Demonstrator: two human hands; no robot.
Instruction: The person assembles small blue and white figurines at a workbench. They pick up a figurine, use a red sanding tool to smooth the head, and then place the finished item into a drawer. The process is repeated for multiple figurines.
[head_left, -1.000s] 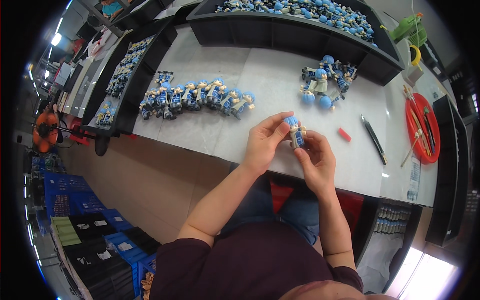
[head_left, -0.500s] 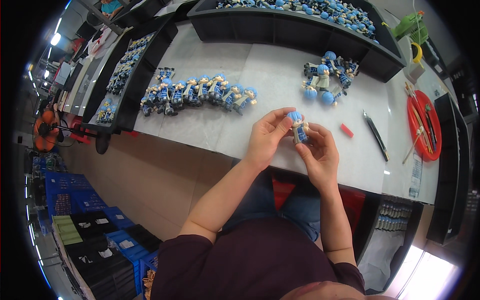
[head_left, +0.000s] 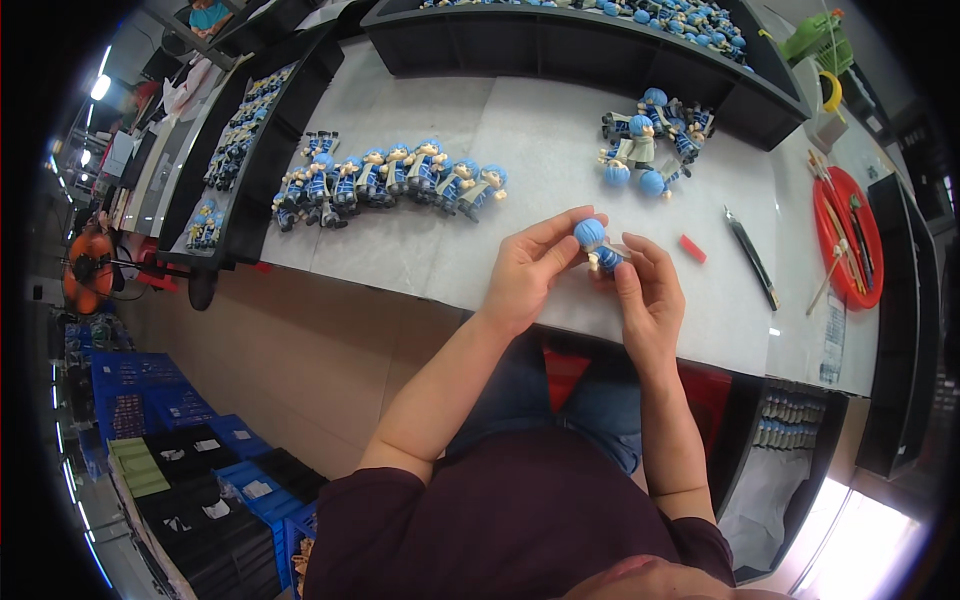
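Observation:
Between my two hands, above the near edge of the white table, is a small figurine [head_left: 591, 236] with blue hair and a blue outfit. My left hand [head_left: 532, 268] pinches it at the head with thumb and fingers. My right hand [head_left: 652, 300] grips its lower body, thumb against its side. The figurine is tilted, its head toward my left hand. A row of similar figurines [head_left: 397, 170] lies to the left, and a loose pile of figurines [head_left: 640, 150] lies beyond my hands. Right of my right hand are a small red block [head_left: 692, 248] and a black pen-shaped knife [head_left: 750, 257].
A long black bin [head_left: 560, 55] full of figurines spans the table's far side. Another black tray [head_left: 290, 110] with figurines stands at the left. On the right sit a red dish [head_left: 828, 215] holding thin sticks, a tape dispenser [head_left: 826, 110] and a green fan [head_left: 818, 40].
The figurine has turned in my hands, from upright and facing me to tilted, with its blue hair toward me. My right fingers have shifted on it. The whole view has moved slightly.

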